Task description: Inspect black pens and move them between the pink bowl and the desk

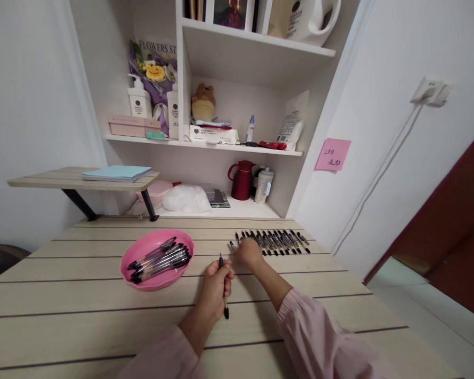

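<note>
A pink bowl (150, 281) with several black pens (160, 259) in it sits left of centre on the wooden table (82, 316). My left hand (215, 289) is closed round one black pen (225, 309), held upright near the table's middle. My right hand (248, 251) reaches forward to the left end of a row of pens (274, 241) lying side by side; its fingers curl down on the nearest pens there, and what they grip is hidden.
Behind the table, white shelves (205, 146) hold bottles, a plush toy, boxes, a red jug (242, 180) and a cup. A small raised side shelf (79, 179) with a blue folder stands at back left. A pink sticky note (332, 154) hangs on the right wall.
</note>
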Demonstrator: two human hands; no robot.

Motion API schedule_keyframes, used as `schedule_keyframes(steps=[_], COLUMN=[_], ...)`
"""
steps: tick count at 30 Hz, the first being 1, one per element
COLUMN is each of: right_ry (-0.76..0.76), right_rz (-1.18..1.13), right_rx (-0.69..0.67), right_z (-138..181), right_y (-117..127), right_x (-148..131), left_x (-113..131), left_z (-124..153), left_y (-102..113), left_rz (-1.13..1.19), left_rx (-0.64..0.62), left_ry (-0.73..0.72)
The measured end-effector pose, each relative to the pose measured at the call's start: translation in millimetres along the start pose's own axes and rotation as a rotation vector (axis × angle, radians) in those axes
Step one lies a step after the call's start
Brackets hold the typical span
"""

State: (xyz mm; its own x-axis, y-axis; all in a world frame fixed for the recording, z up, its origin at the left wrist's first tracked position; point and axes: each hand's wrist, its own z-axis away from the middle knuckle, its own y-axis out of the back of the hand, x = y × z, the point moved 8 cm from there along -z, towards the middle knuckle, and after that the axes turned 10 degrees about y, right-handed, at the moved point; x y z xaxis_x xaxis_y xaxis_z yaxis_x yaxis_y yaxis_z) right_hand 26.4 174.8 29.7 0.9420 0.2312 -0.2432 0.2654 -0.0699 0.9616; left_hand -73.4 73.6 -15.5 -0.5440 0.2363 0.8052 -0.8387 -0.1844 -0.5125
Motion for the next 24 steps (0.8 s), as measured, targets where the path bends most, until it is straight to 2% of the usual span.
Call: schedule_keyframes(steps=[5, 13, 20, 24], right_ry=[-0.050, -0.072, -0.026, 0.036], right_rz=[0.015, 0.012, -0.032, -0.089], right_rx=[-0.006, -0.002, 0.051, 0.040], right_z=[-17.5, -25.9, -16.3, -6.0], right_y=[-10.0, -12.1, 6.9, 6.8], right_x=[1.5, 7.2, 18.1, 17.5], left_x=[1.2, 0.3, 1.0, 2.1], left_z=[-5.4, -5.8, -5.3, -4.1], left_y=[0.6, 0.0, 0.2, -0.6], left_rz=[0.016, 0.022, 0.023, 0.024], left_rx=[-0.013, -0.016, -0.018, -0.018], left_ry=[0.002, 0.004, 0.006, 0.007])
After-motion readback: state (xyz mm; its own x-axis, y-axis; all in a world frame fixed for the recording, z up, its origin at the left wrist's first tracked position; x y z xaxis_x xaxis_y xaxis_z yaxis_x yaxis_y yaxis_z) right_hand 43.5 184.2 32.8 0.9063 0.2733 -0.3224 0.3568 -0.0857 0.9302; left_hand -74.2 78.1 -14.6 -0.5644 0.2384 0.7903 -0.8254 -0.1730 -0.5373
